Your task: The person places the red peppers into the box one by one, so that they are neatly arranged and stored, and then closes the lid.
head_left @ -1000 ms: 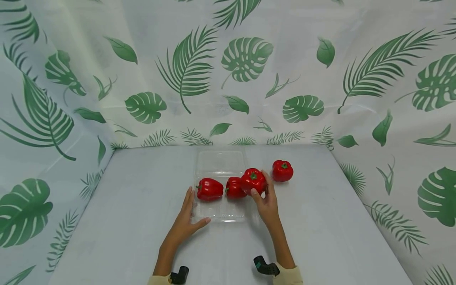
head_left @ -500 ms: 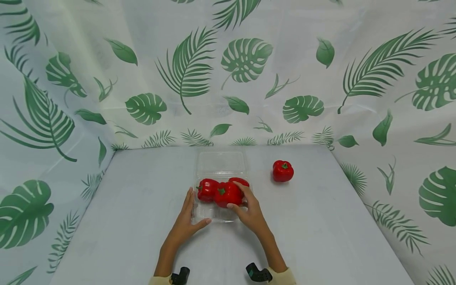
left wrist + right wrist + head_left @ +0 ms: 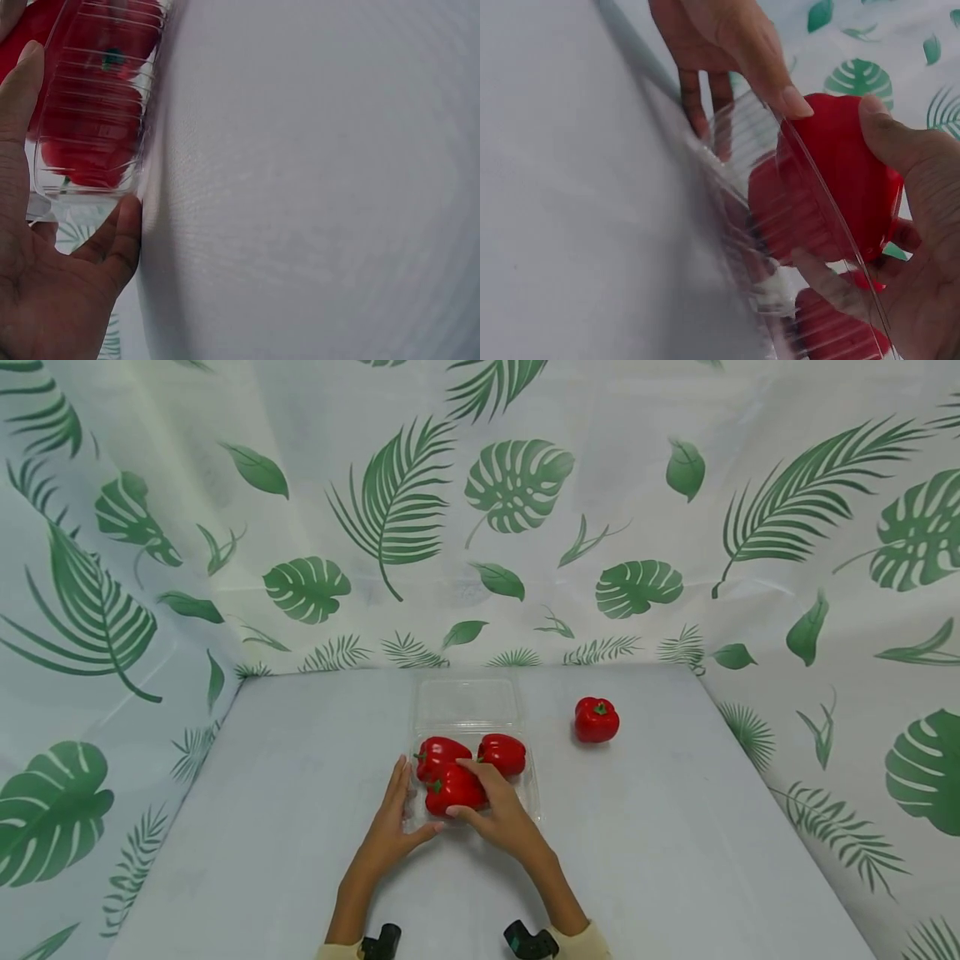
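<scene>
A red bell pepper [image 3: 453, 792] is in my right hand [image 3: 508, 820], thumb and fingers gripping it over the front left of a clear plastic clamshell box [image 3: 529, 793]. The right wrist view shows this pepper [image 3: 836, 161] above the box rim, its lower part seen through the ribbed wall. Two more red peppers lie in the box, one at the back left [image 3: 441, 750] and one at the back right [image 3: 502, 753]. My left hand [image 3: 386, 831] rests against the box's left side with straight fingers, its thumb out along the front edge.
The box's lid [image 3: 465, 702] lies folded back flat behind it. Another red bell pepper [image 3: 597, 722] stands on the white table [image 3: 660, 827], back right of the box. A leaf-patterned cloth [image 3: 435, 527] hangs behind and on both sides.
My right hand has carried the pepper leftward and toward me, from above the box's right side to its front left. The left hand has stayed at the box's side.
</scene>
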{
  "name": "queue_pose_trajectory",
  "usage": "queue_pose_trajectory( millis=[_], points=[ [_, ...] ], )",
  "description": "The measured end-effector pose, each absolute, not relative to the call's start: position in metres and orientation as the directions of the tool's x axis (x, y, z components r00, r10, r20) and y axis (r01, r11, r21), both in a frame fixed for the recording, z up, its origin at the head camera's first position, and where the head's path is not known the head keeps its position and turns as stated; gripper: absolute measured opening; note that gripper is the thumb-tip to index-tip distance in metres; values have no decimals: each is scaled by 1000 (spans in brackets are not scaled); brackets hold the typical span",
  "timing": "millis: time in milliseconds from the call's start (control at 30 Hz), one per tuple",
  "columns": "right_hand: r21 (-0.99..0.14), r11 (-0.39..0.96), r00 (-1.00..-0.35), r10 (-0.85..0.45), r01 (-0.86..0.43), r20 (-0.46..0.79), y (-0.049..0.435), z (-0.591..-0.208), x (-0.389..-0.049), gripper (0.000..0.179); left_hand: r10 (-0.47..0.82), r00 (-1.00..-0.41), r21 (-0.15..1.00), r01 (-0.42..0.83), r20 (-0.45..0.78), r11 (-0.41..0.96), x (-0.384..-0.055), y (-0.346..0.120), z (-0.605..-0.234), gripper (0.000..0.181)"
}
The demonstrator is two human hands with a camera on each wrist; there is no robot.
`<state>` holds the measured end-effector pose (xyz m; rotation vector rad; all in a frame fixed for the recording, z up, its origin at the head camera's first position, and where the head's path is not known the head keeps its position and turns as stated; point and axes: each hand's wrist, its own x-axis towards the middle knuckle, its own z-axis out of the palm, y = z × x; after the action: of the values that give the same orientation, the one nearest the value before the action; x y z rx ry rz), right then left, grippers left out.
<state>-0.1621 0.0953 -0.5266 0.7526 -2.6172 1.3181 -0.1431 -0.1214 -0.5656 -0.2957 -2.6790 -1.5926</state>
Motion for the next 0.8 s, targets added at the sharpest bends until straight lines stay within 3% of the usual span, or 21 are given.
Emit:
queue_pose_trajectory(
  millis=[167,467,800],
  points=[
    [-670,526,-846,-410,-524,341,92,-528,-161,69,159,-982,866,170,106,471,-144,-121,-566,109],
    [-710,456,-824,-465,-536,323,96,-527,-163,62,157,-983,874,161,99,458,-144,-123,-568,109],
    [-619,519,-803,-457,-590,382,92,-526,-159,65,163,-982,879,158,93,450,-144,-124,-566,108]
  ],
)
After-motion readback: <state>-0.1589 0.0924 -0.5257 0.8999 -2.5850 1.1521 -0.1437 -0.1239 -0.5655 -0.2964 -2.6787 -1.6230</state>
